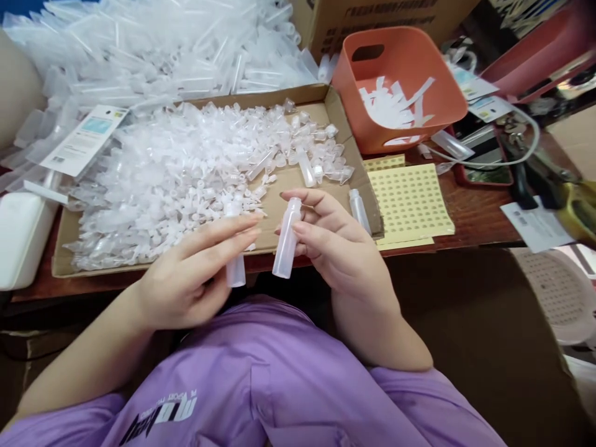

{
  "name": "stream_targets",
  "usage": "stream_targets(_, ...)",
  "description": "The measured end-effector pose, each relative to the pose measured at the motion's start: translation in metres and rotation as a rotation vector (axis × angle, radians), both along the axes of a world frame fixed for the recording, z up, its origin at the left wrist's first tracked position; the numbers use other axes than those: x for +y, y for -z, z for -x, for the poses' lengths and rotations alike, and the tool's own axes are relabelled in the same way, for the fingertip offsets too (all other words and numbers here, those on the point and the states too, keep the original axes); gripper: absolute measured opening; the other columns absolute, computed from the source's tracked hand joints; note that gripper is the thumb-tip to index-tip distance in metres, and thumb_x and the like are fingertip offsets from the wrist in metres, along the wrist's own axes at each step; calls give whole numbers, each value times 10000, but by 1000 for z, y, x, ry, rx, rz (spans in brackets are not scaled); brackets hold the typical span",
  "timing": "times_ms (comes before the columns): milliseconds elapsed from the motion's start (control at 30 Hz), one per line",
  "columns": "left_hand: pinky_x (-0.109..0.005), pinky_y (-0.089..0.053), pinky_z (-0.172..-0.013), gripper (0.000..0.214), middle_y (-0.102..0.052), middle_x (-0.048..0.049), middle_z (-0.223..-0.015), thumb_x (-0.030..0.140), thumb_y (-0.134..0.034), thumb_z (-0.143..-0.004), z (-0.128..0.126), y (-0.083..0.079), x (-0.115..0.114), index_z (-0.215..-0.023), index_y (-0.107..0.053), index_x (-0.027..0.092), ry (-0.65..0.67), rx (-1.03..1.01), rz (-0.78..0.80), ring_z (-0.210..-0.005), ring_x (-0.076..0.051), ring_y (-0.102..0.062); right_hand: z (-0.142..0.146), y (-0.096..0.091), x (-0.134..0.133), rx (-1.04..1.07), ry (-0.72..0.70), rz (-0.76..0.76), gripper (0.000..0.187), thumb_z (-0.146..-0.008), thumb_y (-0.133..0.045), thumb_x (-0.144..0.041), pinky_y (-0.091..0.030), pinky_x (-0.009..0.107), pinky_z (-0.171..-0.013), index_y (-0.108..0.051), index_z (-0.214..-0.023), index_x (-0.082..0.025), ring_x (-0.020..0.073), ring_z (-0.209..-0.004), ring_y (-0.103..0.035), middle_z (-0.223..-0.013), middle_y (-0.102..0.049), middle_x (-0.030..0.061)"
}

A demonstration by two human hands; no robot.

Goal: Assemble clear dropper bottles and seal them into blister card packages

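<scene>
My left hand [200, 267] is closed around a small translucent plastic bottle [236, 271], its fingers covering the middle so that only the top and the base show. In my right hand [342, 248] a second slim plastic bottle [287, 242] is pinched between thumb and fingers, tilted slightly, with an open neck at the top. Both hands are over the near edge of a shallow cardboard tray [279, 217]. Heaped in that tray are many small clear caps and nozzle parts [177, 167]. Another bottle [358, 211] lies by the tray's right wall, beyond my right hand.
A large pile of empty clear tubes [162, 49] rises behind the tray. To the right stand an orange basket [405, 136] with white paper strips and yellow sticker sheets [412, 198]. A phone [484, 161], a cable and scissors [526, 180] lie further right. A white container [23, 239] is at left.
</scene>
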State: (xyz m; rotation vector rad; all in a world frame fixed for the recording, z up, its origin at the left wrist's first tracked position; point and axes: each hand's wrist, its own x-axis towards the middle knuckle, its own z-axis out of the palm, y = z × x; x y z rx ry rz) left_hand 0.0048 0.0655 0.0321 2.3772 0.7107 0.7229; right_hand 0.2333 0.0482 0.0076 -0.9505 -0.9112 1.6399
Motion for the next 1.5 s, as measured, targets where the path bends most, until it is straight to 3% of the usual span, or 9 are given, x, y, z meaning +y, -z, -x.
stream_targets(200,-320,-509,-1066,447,-677,-22,-1349,136,-688,-865,9,24,-29,-1248,-713,366,-153,-459,317,-1190,-218,-662,38,-3,-13,-7,-103,-66,350,-874,-684,-247,-562,172,-701,-554,-1198,-260,79,-785,-634,-920,-601,-20)
stream_targets(367,-238,-547,-985,655,-411,6,-1605,54,-663,-887,16,30,-50,-1411,-548,431,-303,-735,811,-1167,-150,-679,57,-6,-29,-218,-104,-158,315,-930,-644,-269,-575,238,-807,-551,-1229,-307,119,-893,-659,-1012,-631,8)
stream_targets(500,-170,-535,-936,325,-761,-31,-1197,117,-685,-909,28,30,-62,-1191,-718,275,-295,-848,1305,-1060,-113,-719,62,-1,-33,-340,-219,-263,320,-915,-672,-234,-575,247,-803,-573,-1213,-296,121,-885,-676,-1034,-676,7)
stream_targets(667,-238,-572,-832,218,-773,25,-945,211,-708,-908,38,46,-74,-1103,-664,299,-241,-1015,1587,-851,-105,-731,65,8,-32,-509,-329,-368,357,-900,-700,-242,-564,226,-776,-605,-1239,-303,104,-859,-673,-1108,-694,7)
stream_targets(867,-224,-525,-752,300,-735,0,-830,291,-792,-837,41,51,-76,-1096,-667,206,-243,-953,1769,-725,-96,-675,69,9,-30,-795,-383,-492,369,-879,-727,-324,-492,199,-574,-640,-1226,-232,75,-610,-571,-905,-713,-1)
stream_targets(1033,-220,-566,-660,338,-766,-72,-840,349,-865,-741,45,51,-70,-959,-733,127,-213,-876,1956,-764,-166,-739,74,2,-21,-1068,-386,-772,319,-924,-655,-374,-542,258,-660,-691,-1155,-156,156,-768,-658,-867,-691,67)
stream_targets(1200,-213,-609,-621,253,-785,-50,-852,254,-851,-760,48,50,-69,-959,-733,152,-241,-931,2025,-786,-180,-772,76,-12,8,-1256,-296,-845,206,-974,-541,-188,-545,287,-759,-706,-1097,-186,177,-887,-679,-952,-710,70)
stream_targets(1367,-207,-611,-606,141,-796,-94,-906,191,-724,-871,50,50,-69,-996,-706,127,-230,-948,2065,-811,-193,-779,90,-17,46,-1485,-622,-902,228,-935,-519,-177,-497,333,-729,-704,-1065,-203,228,-912,-661,-1000,-702,76)
stream_targets(1500,-207,-615,-610,94,-798,-92,-881,160,-655,-910,51,51,-69,-986,-696,123,-213,-974,2084,-795,-185,-780,102,-14,55,-1573,-682,-884,203,-908,-491,-160,-442,310,-662,-680,-976,-189,213,-831,-639,-943,-692,72)
